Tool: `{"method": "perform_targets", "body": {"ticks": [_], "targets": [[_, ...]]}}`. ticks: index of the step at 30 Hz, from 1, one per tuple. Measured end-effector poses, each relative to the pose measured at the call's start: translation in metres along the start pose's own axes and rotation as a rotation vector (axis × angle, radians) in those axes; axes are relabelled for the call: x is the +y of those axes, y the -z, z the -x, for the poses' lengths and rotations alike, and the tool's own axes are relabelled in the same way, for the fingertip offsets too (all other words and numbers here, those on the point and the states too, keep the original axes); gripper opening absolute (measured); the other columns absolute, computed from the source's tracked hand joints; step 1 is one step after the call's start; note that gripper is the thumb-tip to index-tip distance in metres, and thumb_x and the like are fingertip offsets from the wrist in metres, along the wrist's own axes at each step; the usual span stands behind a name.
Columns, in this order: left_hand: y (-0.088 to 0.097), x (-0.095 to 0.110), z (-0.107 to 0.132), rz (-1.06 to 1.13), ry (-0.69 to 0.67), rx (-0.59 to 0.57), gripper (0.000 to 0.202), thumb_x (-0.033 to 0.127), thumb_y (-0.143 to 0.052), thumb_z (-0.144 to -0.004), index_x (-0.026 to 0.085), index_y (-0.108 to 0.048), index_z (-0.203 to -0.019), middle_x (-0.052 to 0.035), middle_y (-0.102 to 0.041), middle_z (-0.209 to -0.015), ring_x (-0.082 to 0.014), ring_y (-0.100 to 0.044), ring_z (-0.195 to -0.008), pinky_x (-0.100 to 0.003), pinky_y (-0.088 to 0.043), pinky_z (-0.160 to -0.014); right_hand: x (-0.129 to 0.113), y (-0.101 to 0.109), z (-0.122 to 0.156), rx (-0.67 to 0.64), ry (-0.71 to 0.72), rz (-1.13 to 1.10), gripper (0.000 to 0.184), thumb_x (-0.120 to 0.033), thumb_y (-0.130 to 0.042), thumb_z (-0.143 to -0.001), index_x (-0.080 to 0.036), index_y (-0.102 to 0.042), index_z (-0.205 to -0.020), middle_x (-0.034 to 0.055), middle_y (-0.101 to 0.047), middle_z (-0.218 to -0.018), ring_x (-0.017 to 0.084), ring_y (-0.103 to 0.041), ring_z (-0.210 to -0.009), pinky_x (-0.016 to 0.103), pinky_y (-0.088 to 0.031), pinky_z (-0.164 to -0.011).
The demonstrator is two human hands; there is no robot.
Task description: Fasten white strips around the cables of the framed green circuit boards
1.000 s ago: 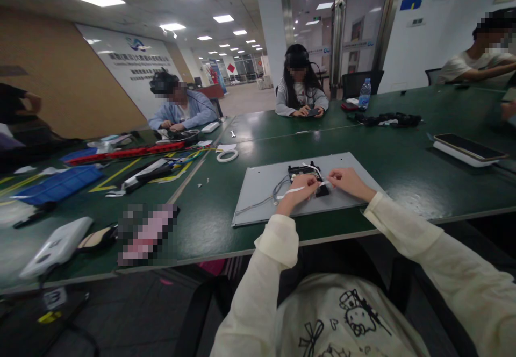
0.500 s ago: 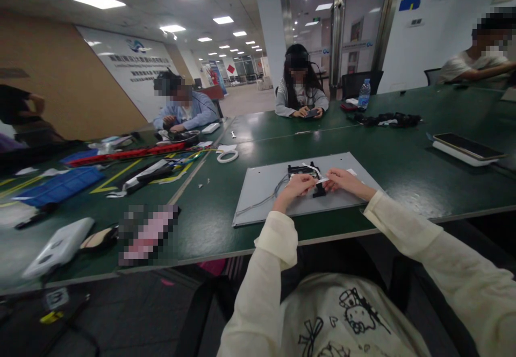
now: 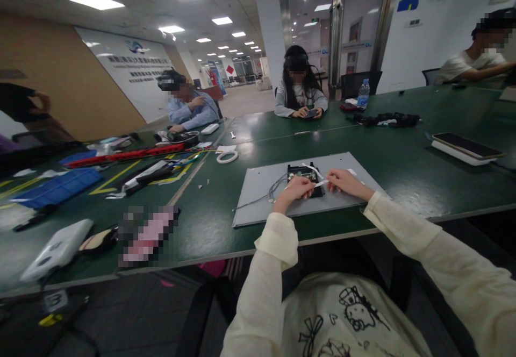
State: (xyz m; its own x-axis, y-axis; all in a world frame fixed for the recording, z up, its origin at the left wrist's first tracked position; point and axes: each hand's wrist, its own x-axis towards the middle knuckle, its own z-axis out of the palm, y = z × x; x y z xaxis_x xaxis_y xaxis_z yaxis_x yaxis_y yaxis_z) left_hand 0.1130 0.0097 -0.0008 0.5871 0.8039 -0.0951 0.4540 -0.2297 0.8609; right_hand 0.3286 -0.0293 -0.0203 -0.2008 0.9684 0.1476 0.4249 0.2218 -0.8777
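A thin white strip [image 3: 321,183] stretches between my two hands. My left hand [image 3: 299,189] pinches its left end. My right hand [image 3: 342,181] has its fingertips closed on the strip's other end. Beneath and behind the hands lies a black frame with a circuit board [image 3: 296,171], partly covered by my left hand. Another length of white strip [image 3: 313,170] curves over this frame toward my right fingers; whether it is the same piece I cannot tell. Thin grey wires [image 3: 264,200] run left from the frame across a grey panel [image 3: 252,182].
A white tape roll [image 3: 228,156] lies beyond the panel's left corner. Far left are a blue tray [image 3: 60,185], red bars [image 3: 124,155] and a white box [image 3: 58,249]. On the right, a phone [image 3: 467,146] rests on a white case. Co-workers sit around the green table [image 3: 205,222].
My hands are slightly farther apart, with more of the strip showing between them. The black frame is less covered. The co-worker at left has raised an arm to the chest.
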Motion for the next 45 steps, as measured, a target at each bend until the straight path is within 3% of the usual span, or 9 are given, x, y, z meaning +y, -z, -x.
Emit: {"method": "perform_targets", "body": {"ticks": [4, 11, 25, 30, 33, 36, 41, 45], "targets": [[-0.001, 0.003, 0.001, -0.013, 0.016, -0.034, 0.023, 0.039, -0.056, -0.078, 0.016, -0.057, -0.072, 0.0041, -0.053, -0.053, -0.0078, -0.052, -0.047, -0.018, -0.029, -0.044, -0.007, 0.0, 0.002, 0.02, -0.042, -0.016, 0.025, -0.04, -0.047, -0.089, -0.018, -0.051, -0.078, 0.0056, -0.07, -0.073, 0.011, -0.062, -0.056, 0.017, -0.038, -0.042], [-0.001, 0.003, 0.001, -0.044, -0.001, -0.064, 0.025, 0.04, -0.057, -0.079, 0.015, -0.059, -0.076, 0.004, -0.054, -0.053, -0.008, -0.052, -0.047, -0.018, -0.032, -0.044, -0.005, 0.0, 0.0, 0.039, -0.055, -0.004, 0.022, -0.034, -0.046, -0.09, -0.017, -0.051, -0.078, 0.0046, -0.07, -0.071, 0.01, -0.061, -0.052, 0.015, -0.037, -0.039], [-0.006, 0.006, 0.002, 0.099, 0.026, -0.105, 0.029, 0.043, -0.057, -0.081, 0.014, -0.06, -0.085, -0.0016, -0.066, -0.077, -0.0063, -0.059, -0.059, -0.016, -0.039, -0.051, -0.002, 0.001, -0.001, 0.104, -0.114, 0.04, 0.017, -0.029, -0.047, -0.089, -0.018, -0.054, -0.079, 0.0025, -0.068, -0.064, 0.011, -0.062, -0.051, 0.017, -0.039, -0.041], [-0.004, 0.007, 0.003, 0.074, 0.044, -0.051, 0.031, 0.044, -0.052, -0.083, 0.014, -0.059, -0.077, 0.0014, -0.059, -0.061, -0.0068, -0.053, -0.051, -0.018, -0.039, -0.051, 0.002, 0.002, -0.002, 0.115, -0.04, 0.157, 0.022, -0.034, -0.048, -0.088, -0.018, -0.056, -0.076, 0.0008, -0.067, -0.062, 0.012, -0.061, -0.052, 0.02, -0.044, -0.051], [-0.004, 0.004, 0.003, -0.073, 0.027, 0.041, 0.034, 0.044, -0.047, -0.086, 0.015, -0.058, -0.071, 0.0045, -0.048, -0.048, -0.0075, -0.046, -0.044, -0.02, -0.038, -0.051, 0.004, 0.002, -0.001, 0.098, 0.033, 0.243, 0.025, -0.038, -0.048, -0.089, -0.018, -0.057, -0.075, -0.0008, -0.064, -0.058, 0.011, -0.06, -0.051, 0.021, -0.044, -0.058], [-0.004, 0.003, 0.002, -0.317, -0.03, 0.106, 0.04, 0.045, -0.042, -0.089, 0.015, -0.061, -0.069, 0.0028, -0.049, -0.047, -0.01, -0.048, -0.047, -0.022, -0.038, -0.054, 0.003, 0.001, 0.0, 0.099, 0.067, 0.345, 0.028, -0.04, -0.049, -0.089, -0.018, -0.059, -0.076, -0.0017, -0.062, -0.055, 0.012, -0.058, -0.05, 0.022, -0.04, -0.058], [-0.007, 0.009, 0.002, -0.674, -0.112, 0.184, 0.031, 0.036, -0.047, -0.089, 0.016, -0.067, -0.076, -0.0047, -0.067, -0.076, -0.0161, -0.06, -0.074, -0.025, -0.043, -0.07, 0.002, 0.0, -0.001, 0.126, 0.104, 0.535, 0.026, -0.036, -0.05, -0.089, -0.016, -0.064, -0.078, 0.0024, -0.066, -0.066, 0.014, -0.058, -0.061, 0.023, -0.034, -0.059], [-0.009, 0.015, 0.006, -0.823, -0.068, 0.194, 0.033, 0.039, -0.045, -0.092, 0.018, -0.069, -0.088, -0.0067, -0.07, -0.087, -0.0192, -0.063, -0.085, -0.027, -0.046, -0.077, 0.001, -0.001, -0.001, 0.113, 0.095, 0.616, 0.025, -0.034, -0.05, -0.09, -0.017, -0.066, -0.081, 0.0036, -0.068, -0.073, 0.014, -0.059, -0.066, 0.023, -0.033, -0.061]]}}
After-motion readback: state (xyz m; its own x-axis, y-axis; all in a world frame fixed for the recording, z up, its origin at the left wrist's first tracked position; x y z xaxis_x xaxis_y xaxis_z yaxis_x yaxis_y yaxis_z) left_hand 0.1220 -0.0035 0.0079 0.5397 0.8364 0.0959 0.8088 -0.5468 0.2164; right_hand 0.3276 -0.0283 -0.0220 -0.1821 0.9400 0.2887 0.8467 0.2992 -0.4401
